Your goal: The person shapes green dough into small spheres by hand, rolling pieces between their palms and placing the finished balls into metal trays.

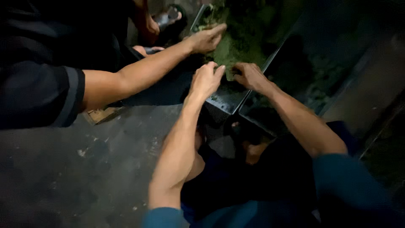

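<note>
over the metal tray (pixel 230 103), i see both hands bunched on the green pile (pixel 236 46).
left hand (pixel 206 80) and right hand (pixel 249 76) pinch clumps; a co-worker's hand (pixel 206 39) crowds in, so bumps could spill bits onto the floor (pixel 84 169).

**Dull metal, damp green crumbs, rough concrete**

The tray (pixel 230 101) looks like thin sheet metal, its rim catching a faint sheen while its bare base is dull and speckled. The green heap (pixel 236 46) in it is matt, crumbly and fibrous, like chopped plant matter. A second tray (pixel 270 109) beside it has the same thin metallic edge. The floor (pixel 93 169) looks like rough grey concrete, scuffed and flecked with pale chips. The blue sleeves (pixel 350 181) are soft matt cloth; the co-worker's dark sleeve (pixel 38 95) is matt knit with a paler cuff band.
</note>
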